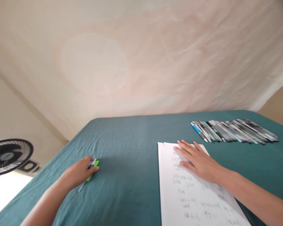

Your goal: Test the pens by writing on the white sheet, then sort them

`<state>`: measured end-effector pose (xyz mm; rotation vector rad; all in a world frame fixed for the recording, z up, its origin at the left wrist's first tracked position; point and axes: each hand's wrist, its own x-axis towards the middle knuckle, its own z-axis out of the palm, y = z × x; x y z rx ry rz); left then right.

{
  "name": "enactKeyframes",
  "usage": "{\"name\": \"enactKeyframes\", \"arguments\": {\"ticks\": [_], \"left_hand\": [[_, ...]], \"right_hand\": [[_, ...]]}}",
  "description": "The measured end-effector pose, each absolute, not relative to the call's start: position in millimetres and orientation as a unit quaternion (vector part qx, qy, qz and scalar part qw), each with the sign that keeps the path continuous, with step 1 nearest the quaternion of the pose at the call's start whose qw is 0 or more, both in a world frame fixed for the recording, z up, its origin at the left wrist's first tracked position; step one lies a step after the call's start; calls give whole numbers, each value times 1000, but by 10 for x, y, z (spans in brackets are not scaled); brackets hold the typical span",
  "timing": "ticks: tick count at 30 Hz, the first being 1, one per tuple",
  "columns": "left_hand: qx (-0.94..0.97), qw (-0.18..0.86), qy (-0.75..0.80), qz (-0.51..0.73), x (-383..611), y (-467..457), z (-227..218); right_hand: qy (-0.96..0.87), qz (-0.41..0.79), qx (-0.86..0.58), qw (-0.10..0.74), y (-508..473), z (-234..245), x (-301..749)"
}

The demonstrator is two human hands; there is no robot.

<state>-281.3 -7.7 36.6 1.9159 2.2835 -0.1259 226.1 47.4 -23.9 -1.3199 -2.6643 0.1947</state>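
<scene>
Low on the left of the table, my left hand (79, 172) is closed around a bright green and white stick-like object (96, 163). A thin pale rod (81, 187) sticks out below the fingers, and the palm hides most of what is held. On the right, my right hand (198, 160) lies flat with its fingers spread on the upper part of some white paper sheets (167, 194). Handwriting covers the top sheet. A second sheet edge shows at the upper left of the stack.
Several pens (235, 131) lie side by side in a row at the back right. A dark green cloth (129, 150) covers the table. Beyond it rises a pale, creased wall covering (155, 62). A black fan (11, 157) stands past the left edge.
</scene>
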Motion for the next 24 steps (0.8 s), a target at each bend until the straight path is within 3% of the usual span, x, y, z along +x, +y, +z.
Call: {"name": "enactKeyframes", "arguments": {"ticks": [12,19,24], "left_hand": [[703,36,704,-96,-2083,96,259],[755,70,649,-57,-1521,252,320],[784,164,598,25,-1131,326,342]], "right_hand": [[-889,74,-442,92,476,-265,2286],[-890,75,-440,93,479,-257,2295],[-890,74,-440,91,472,-251,2290]]}}
